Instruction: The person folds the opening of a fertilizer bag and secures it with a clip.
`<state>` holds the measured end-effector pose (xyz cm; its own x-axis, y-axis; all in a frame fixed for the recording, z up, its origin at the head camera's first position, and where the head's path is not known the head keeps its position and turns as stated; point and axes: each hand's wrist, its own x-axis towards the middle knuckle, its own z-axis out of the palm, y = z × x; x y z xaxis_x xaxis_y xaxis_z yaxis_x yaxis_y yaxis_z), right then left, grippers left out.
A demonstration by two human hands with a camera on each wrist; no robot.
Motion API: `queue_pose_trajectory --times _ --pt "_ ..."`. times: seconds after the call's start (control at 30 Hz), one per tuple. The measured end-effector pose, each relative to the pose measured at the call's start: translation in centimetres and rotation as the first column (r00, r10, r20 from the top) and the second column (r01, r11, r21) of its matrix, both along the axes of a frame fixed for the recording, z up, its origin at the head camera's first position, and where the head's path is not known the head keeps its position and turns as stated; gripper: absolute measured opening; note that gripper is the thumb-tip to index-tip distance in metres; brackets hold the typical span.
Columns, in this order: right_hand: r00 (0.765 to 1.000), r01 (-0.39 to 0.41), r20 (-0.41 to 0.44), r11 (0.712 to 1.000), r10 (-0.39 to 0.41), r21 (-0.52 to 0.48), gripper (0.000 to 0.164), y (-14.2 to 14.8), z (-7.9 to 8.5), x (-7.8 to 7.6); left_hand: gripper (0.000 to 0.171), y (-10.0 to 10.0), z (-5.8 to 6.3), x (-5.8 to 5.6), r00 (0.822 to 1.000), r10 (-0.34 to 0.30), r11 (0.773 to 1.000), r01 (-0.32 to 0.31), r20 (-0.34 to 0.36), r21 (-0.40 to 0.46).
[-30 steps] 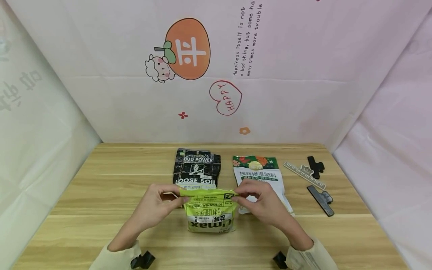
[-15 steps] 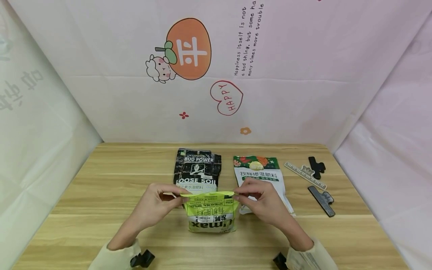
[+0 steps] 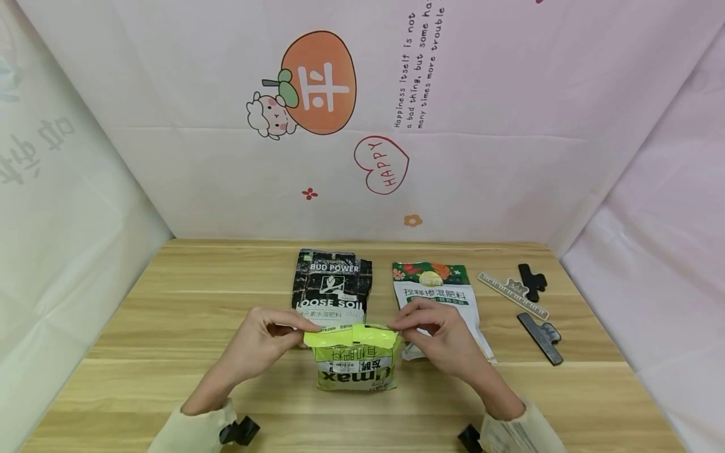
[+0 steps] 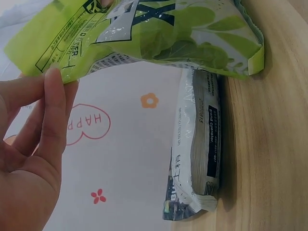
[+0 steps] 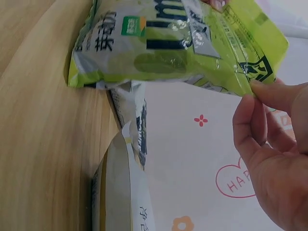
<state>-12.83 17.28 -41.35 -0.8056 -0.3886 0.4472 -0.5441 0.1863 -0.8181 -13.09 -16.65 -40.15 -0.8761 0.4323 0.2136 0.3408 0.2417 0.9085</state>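
A yellow-green fertilizer bag (image 3: pixel 357 371) stands on the table with its printing upside down in the head view. Its top edge is folded over towards me as a bright flap. My left hand (image 3: pixel 263 343) pinches the top at the left corner, thumb against fingers. At the right corner, my right hand (image 3: pixel 438 336) pinches the top between thumb and index finger. Both wrist views show the bag from the side, with the left thumb (image 4: pixel 54 79) and right fingertips (image 5: pixel 252 94) at its corners. The bag's far face is hidden in the head view.
Behind lie a black loose-soil bag (image 3: pixel 331 283) and a white-and-green fertilizer bag (image 3: pixel 436 292). To the right are a black clip (image 3: pixel 531 280), a clear ruler-marked clip (image 3: pixel 512 294) and a dark grey clip (image 3: pixel 540 340). A printed cloth (image 3: pixel 481 176) hangs beyond the table's back edge.
The green bag's top edge has tipped from standing up to folded down towards me. Both hands keep hold of the corners and have hardly shifted.
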Motion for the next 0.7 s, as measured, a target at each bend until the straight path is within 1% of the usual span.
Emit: queue_pose_trajectory --times 0.1,0.3,0.37,0.47,0.53,0.6,0.7 --pt "1.0 -0.007 -0.001 1.0 0.007 0.014 0.026 0.03 -0.11 -0.07 0.024 -0.03 -0.18 -0.06 0.999 -0.003 1.0 0.003 -0.032 0.0" --pt "1.0 -0.027 -0.015 0.999 0.028 0.019 0.029 0.0 -0.14 -0.22 0.022 -0.06 -0.27 0.02 0.998 -0.016 1.0 0.017 -0.058 0.011" --pt "0.999 -0.027 -0.018 0.999 0.028 0.019 0.03 0.01 -0.16 -0.21 0.022 -0.05 -0.2 0.09 0.996 -0.015 1.0 0.015 -0.083 -0.001" --pt "0.999 -0.028 -0.046 0.999 0.029 0.022 0.031 0.02 -0.17 -0.18 0.024 -0.02 -0.08 0.18 0.993 -0.008 1.0 0.005 -0.114 -0.027" --pt "0.998 -0.022 -0.053 0.999 0.023 0.025 0.031 -0.03 -0.15 -0.15 0.027 0.0 -0.09 0.21 0.993 0.004 0.999 -0.009 -0.117 -0.041" --pt "0.998 -0.014 -0.055 0.999 0.016 0.029 0.033 -0.12 -0.11 -0.12 0.03 0.05 -0.18 0.24 0.995 0.016 0.999 -0.021 -0.095 -0.048" --pt "0.998 -0.002 -0.057 0.999 0.004 0.034 0.033 -0.28 -0.07 -0.07 0.033 0.24 -0.53 0.21 0.997 0.009 0.999 -0.013 -0.08 -0.048"
